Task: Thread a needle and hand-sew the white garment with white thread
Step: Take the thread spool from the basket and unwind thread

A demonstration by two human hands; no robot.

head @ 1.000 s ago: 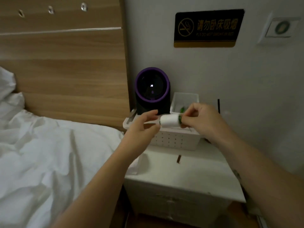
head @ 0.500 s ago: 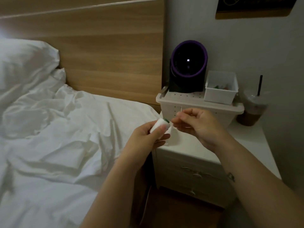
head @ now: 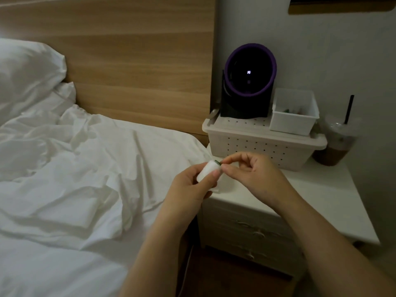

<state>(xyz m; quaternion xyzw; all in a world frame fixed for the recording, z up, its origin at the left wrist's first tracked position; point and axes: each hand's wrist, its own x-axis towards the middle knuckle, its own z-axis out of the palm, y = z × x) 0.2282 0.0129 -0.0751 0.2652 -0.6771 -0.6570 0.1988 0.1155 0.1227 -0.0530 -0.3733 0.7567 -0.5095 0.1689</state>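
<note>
While the left hand [head: 190,187] grips the spool of white thread [head: 206,173], the right hand [head: 257,174] pinches the spool's green-rimmed end at its three o'clock, probably hunting the loose strand. No needle is visible, so threading and sewing remain. White fabric [head: 64,209] lies at nine o'clock.

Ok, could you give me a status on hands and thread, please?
Left hand grips spool. Right hand pinches at spool end. No needle visible.
</note>
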